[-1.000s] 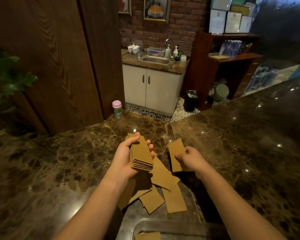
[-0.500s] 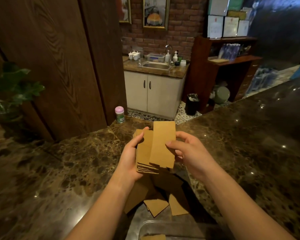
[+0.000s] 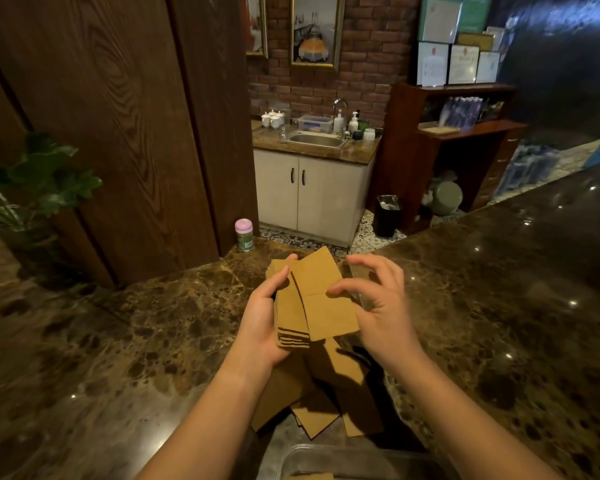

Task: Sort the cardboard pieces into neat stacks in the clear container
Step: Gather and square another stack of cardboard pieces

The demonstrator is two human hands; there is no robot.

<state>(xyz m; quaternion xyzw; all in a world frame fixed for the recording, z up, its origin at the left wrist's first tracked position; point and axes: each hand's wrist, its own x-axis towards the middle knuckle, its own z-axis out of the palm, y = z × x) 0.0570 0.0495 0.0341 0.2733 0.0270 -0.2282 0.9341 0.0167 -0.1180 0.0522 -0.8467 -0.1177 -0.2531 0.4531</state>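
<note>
Brown cardboard stack [image 3: 291,317] sits in the left hand [image 3: 262,323] at frame centre, thumb over the top, fingers wrapped under, layered edges showing at its lower end. One more cardboard piece [image 3: 326,299] lies skewed on top of the stack, jutting out to the right; right hand [image 3: 378,313] is beside it, fingers spread and loosely curled, one fingertip touching the piece's right edge, not clamped on anything. Both hands held above the dark marble worktop [image 3: 118,341]. Loose cardboard pieces [image 3: 326,403] lie in an overlapping heap on the worktop below the hands, lower centre, partly in shadow. Clear container [image 3: 291,459] at bottom edge of frame, just below the heap, only its far rim in view; a bit of cardboard inside it at the very bottom edge. Small pink-capped bottle [image 3: 244,234] stands at the far edge of the worktop, above left of the hands
</note>
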